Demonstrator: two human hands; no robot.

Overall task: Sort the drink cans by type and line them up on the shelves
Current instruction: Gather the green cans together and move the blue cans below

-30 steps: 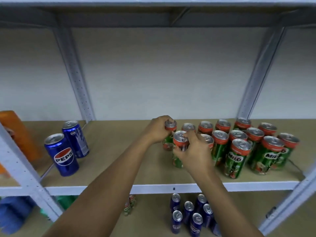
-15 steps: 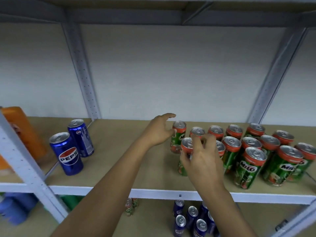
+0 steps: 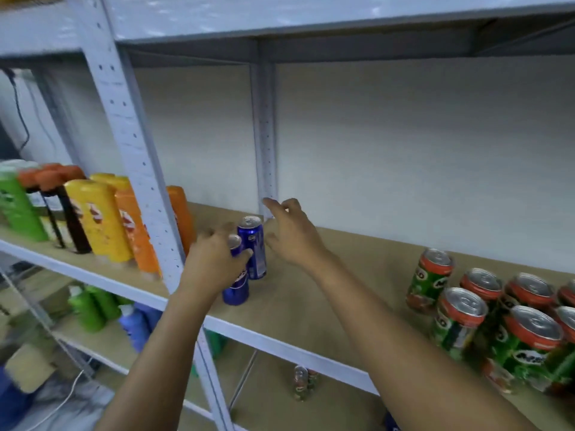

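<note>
Now left hand [image 3: 214,259] around Pepsi can [image 3: 237,284]

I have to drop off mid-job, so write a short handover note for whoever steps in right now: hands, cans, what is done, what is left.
Left hand grips the near Pepsi can around its top, at the left end of the shelf.
Right hand is open, beside the far Pepsi can, not holding it.
Milo cans stand grouped upright at the shelf's right end.
Done: Milo grouped.
Left: line up the two Pepsi cans; a few more cans stand on the lower shelf.
</note>
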